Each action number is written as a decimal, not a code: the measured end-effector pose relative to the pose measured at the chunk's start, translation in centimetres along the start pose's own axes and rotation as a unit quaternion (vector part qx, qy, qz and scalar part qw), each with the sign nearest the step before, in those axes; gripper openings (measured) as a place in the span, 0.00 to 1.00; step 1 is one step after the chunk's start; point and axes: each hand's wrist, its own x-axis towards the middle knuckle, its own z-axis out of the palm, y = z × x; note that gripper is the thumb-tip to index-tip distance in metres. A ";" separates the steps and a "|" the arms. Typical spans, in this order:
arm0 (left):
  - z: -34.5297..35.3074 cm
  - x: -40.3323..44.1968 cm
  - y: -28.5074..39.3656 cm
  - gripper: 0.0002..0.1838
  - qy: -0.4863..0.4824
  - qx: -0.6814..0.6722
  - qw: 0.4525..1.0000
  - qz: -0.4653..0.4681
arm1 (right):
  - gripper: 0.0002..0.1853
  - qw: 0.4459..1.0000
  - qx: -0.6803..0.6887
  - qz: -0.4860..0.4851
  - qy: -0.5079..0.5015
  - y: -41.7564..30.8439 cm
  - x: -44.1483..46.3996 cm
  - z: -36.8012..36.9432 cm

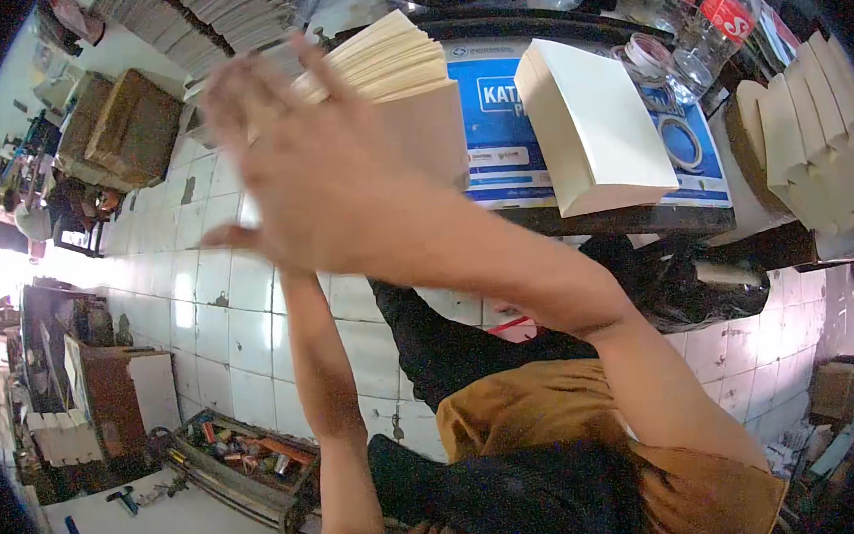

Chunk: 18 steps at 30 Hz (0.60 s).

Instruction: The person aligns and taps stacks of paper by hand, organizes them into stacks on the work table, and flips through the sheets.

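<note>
Dark-edged surface (634,223) above white-tiled floor (233,292). Toward its left part: cream paper stack (396,64), upper sheets fanned, partly hidden behind right hand (306,191). Right hand blurred, thumb and fingers spread; contact with stack, cannot tell. Left forearm (322,366) raised from below, left hand mostly covered by the right; grip, cannot tell. Just right of stack, blue printed sheet (511,190) beneath a second cream block (606,122). Farther right: red-labelled bottles (731,17), more paper blocks (807,127). Lower left, open box (229,495) of small items.
</note>
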 end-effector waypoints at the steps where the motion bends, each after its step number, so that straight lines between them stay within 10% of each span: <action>1: 0.5 0.5 0.3 0.30 -0.006 0.013 1.000 0.007 | 0.44 1.000 -0.008 0.021 0.017 0.7 -0.4 -1.1; 2: 1.1 0.7 0.4 0.29 -0.008 0.021 1.000 0.012 | 0.43 0.982 -0.085 0.084 -0.145 1.3 -0.8 -3.2; 5: 3.1 0.9 0.5 0.29 -0.007 0.041 0.999 0.006 | 0.42 0.993 -0.088 0.068 0.037 4.6 -2.4 -4.4; 8: 5.0 0.9 1.2 0.33 0.016 0.049 0.999 -0.015 | 0.43 0.988 -0.130 0.062 -0.048 7.4 -4.1 -5.3; 11: 4.4 1.2 -0.1 0.37 0.022 0.044 0.998 -0.039 | 0.47 0.873 0.366 0.250 0.205 8.6 -3.4 -6.2; 18: 4.9 1.6 1.0 0.44 -0.029 -0.067 0.997 0.003 | 0.55 0.693 0.656 0.297 0.029 12.8 -4.0 0.7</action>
